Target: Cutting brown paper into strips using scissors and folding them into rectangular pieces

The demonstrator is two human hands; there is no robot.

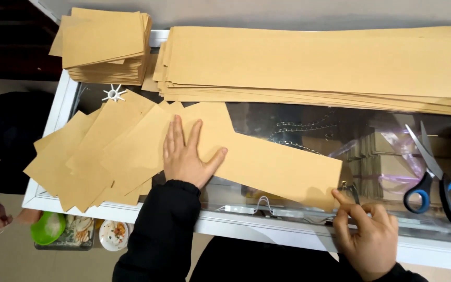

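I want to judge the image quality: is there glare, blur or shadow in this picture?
Head view: even, soft light; the glass counter top reflects, veiling what lies beneath; the long tan paper strip, flat left hand and blue-handled scissors are sharp; the right hand is slightly soft; shadows are faint.

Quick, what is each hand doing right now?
Left hand: open, flat on the long brown paper strip.
Right hand: fingers curled, fingertips at the strip's right corner; a real grip cannot be told.
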